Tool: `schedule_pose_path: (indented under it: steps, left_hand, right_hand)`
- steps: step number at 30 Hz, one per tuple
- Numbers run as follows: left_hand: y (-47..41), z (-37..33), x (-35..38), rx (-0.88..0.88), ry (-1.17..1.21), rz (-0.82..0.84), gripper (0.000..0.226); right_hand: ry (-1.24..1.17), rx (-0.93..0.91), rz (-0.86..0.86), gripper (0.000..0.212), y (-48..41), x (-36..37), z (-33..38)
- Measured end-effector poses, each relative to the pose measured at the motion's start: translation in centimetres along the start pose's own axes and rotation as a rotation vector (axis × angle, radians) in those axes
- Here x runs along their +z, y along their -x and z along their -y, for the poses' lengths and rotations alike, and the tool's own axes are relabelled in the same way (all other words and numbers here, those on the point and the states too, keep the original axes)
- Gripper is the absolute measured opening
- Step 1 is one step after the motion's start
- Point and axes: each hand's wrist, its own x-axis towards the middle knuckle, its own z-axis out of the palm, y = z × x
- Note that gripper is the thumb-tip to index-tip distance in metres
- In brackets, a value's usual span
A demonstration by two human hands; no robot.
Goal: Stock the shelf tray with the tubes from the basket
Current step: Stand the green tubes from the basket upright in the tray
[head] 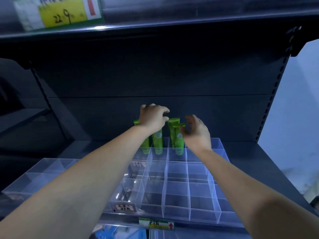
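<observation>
Four green tubes [158, 141] stand up straight in the back row of the clear tray [176, 171]. The tray has lots of little square boxes in it and sits on a dark shelf [259, 163]. Two tubes are on the left side. The other two are just beside them on the right, one right behind the other. The left hand [151, 118] is up over the tops of the two left tubes and hides them. Its fingers are bent and point toward the right tubes. I cannot tell if it holds a tube or only rests on top. The right hand [196, 133] is just to the right of the front right tube [179, 140]. Its fingers are loose and spread a bit, and it has nothing in it. The thumb is very close to that tube, but it is blurry, so I cannot tell if it touches. Another clear tray [34, 171] sits to the left, and the left arm reaches over it. A small green and yellow price label [156, 225] is on the front edge of the shelf. A big yellow price tag [58, 14] hangs on the shelf above.
</observation>
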Motion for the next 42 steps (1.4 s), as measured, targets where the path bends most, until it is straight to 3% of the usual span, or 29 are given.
schedule_pose_path:
  steps: [4,7,23,30,39,42]
  left_hand:
    - [2.9,1.2,-2.7,-0.02,-0.147,-0.005,0.035]
    - [6.4,2.9,-4.6,-0.047,-0.217,-0.031,0.035]
    - [32.8,14.8,-10.7,-0.357,-0.436,0.134,0.037]
    - [42.8,19.4,-8.8,-0.506,-0.442,0.175,0.034]
    - [52.0,24.6,-2.9,-0.714,-0.373,0.355,0.024]
    - [54.3,26.1,-0.2,-0.765,-0.317,0.423,0.03]
  right_hand:
    - [0.097,-0.205,-0.114,0.041,1.8,0.3,2.7]
    - [0.184,-0.316,-0.095,0.038,3.7,0.9,5.0]
    - [0.258,-0.531,0.529,0.047,20.4,9.3,16.8]
    - [0.265,-0.584,0.755,0.042,28.5,15.0,19.4]
    - [0.341,-0.576,1.045,0.044,35.0,23.8,19.4]
    - [0.376,-0.555,1.126,0.04,36.8,26.5,18.6]
